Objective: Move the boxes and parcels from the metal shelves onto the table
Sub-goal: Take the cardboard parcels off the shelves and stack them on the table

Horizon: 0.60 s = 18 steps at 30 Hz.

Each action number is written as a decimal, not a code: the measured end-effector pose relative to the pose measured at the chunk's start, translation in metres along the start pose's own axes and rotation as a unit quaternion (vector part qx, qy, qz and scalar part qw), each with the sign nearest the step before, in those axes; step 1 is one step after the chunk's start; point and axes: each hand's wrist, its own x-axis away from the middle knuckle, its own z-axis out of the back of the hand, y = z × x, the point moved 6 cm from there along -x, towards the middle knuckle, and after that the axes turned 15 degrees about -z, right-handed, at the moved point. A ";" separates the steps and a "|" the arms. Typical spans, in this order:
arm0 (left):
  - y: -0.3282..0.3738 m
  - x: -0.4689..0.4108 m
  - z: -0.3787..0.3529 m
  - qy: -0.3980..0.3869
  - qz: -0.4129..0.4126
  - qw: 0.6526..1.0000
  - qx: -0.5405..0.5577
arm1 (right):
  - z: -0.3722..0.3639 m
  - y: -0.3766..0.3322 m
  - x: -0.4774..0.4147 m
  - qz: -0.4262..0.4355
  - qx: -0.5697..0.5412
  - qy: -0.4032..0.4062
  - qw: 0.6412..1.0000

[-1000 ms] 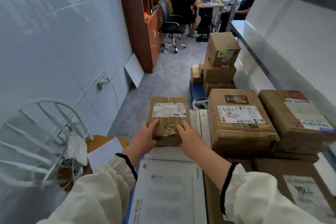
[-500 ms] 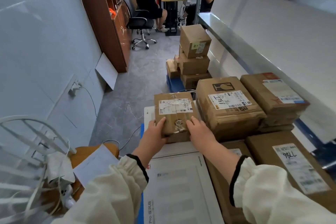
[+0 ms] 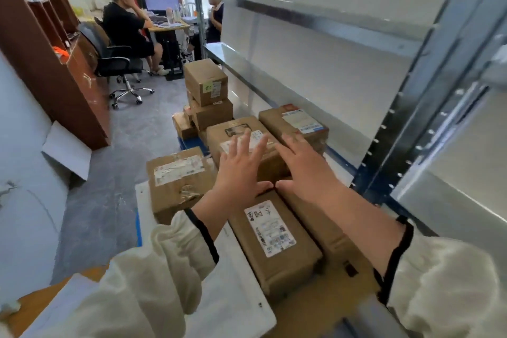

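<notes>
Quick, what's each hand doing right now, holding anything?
Left hand: open, fingers spread, holding nothing.
Right hand: open, fingers spread, holding nothing.

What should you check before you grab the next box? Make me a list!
1. Left hand free: ok, open, holding nothing.
2. Right hand free: ok, open, holding nothing.
3. Small taped box set down: ok, lying flat, no hand on it.
4. Long labelled box steady: ok, lying flat.
5. More boxes waiting on the metal shelves: cannot tell, only part of them shows.
</notes>
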 end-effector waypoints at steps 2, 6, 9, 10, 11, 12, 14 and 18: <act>0.064 -0.024 -0.001 -0.013 -0.073 0.997 0.015 | 0.017 0.071 0.028 -0.067 0.004 -0.009 0.998; 0.221 -0.054 -0.022 -0.065 -0.224 0.971 0.047 | 0.040 0.223 0.132 -0.216 0.023 -0.048 0.975; 0.354 -0.048 -0.044 -0.114 -0.321 0.937 0.077 | 0.059 0.321 0.243 -0.324 0.036 -0.059 0.943; 0.397 -0.044 -0.050 -0.123 -0.350 0.924 0.087 | 0.065 0.349 0.282 -0.359 0.037 -0.062 0.931; 0.438 -0.038 -0.055 -0.129 -0.375 0.913 0.093 | 0.072 0.375 0.322 -0.394 0.035 -0.064 0.916; 0.478 -0.030 -0.060 -0.134 -0.397 0.903 0.095 | 0.079 0.398 0.362 -0.425 0.034 -0.063 0.903; 0.554 -0.013 -0.068 -0.145 -0.434 0.884 0.095 | 0.094 0.436 0.437 -0.477 0.033 -0.057 0.877; 0.688 0.037 -0.076 -0.166 -0.504 0.840 0.116 | 0.120 0.488 0.572 -0.570 0.029 -0.042 0.820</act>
